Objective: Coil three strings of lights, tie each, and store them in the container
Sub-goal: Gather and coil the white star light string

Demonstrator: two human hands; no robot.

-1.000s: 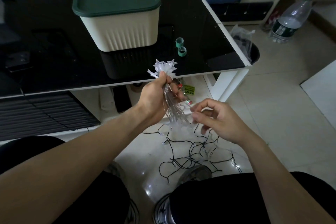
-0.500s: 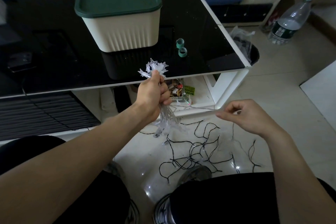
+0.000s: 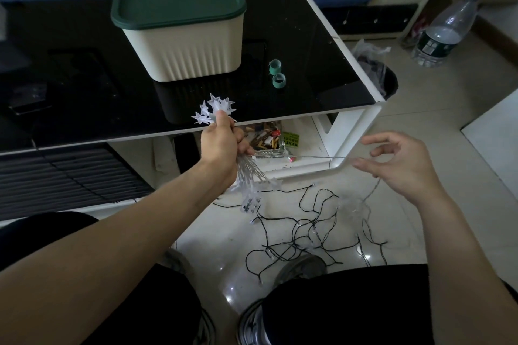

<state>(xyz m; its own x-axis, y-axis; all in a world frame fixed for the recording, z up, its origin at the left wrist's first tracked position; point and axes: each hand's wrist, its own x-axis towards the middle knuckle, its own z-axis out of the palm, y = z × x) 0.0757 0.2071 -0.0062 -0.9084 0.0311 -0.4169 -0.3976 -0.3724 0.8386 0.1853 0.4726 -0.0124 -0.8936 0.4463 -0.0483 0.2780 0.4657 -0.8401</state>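
My left hand is closed on a bundle of the white star light string, held just in front of the table edge, stars sticking out above the fist and looped wire hanging below. A thin wire runs taut from that bundle rightward to my right hand, crossing its loosely curled fingers and then dropping to the floor. A black light string lies tangled on the floor between my knees. The cream container with its dark green lid on stands on the table.
Two green tie rolls lie on the black glass table right of the container. A tray of small items sits on the shelf below. A plastic bottle and a bin stand at right.
My right hand has pulled away to the right, drawing the wire out taut from the bundle, and its fingers have loosened. My left hand has shifted slightly left with the bundle.
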